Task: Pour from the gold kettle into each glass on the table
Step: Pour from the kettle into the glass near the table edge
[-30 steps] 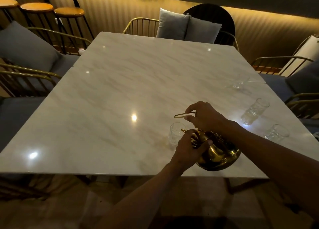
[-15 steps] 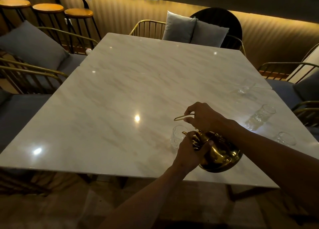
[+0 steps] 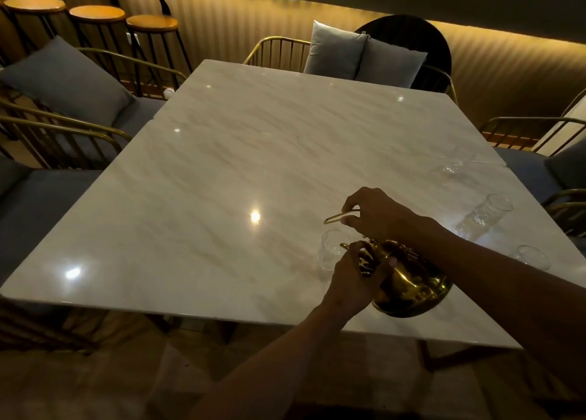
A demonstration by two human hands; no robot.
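Gold kettle tilted toward 9 o'clock over glass; handle pinched by right hand, body gripped by left hand.

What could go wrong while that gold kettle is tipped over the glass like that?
The gold kettle hangs over the marble table's near edge, so a slip from the right hand or left hand could drop it. Dim light hides the clear glass, so pouring may miss or overfill.

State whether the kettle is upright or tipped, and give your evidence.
Tipped. The kettle leans spout-first toward the glass, its round base lifted off the table. The right hand holds the handle; the left hand steadies it.
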